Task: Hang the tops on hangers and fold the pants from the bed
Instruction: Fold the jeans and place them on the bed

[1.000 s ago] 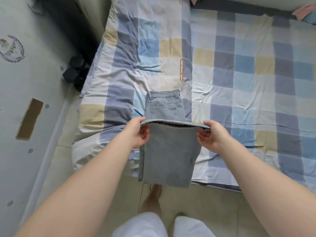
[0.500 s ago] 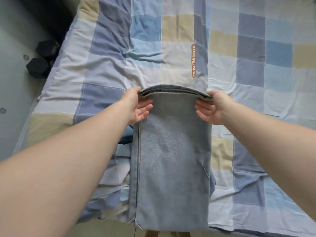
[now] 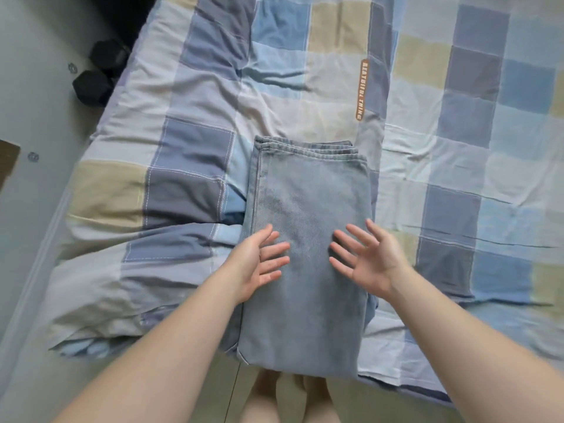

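Light blue jeans (image 3: 308, 193) lie folded over in a long rectangle at the near edge of the bed (image 3: 195, 166), hems at the far end and the fold hanging slightly over the bed's edge. My left hand (image 3: 259, 261) hovers over the jeans' left side with straight, spread fingers, palm turned inward. My right hand (image 3: 366, 257) mirrors it over the right side, fingers spread. Neither hand holds anything.
A checked blue, beige and grey cover with an orange label (image 3: 362, 90) spreads over the bed. Two black dumbbells (image 3: 97, 74) sit on the floor beside the bed's left side. A grey wall (image 3: 27, 209) runs along the left. My bare feet stand on the tiled floor.
Both hands carried the jeans' folded edge forward over the lower half, laid it down on the bed and let go. They now hover open nearer to me.
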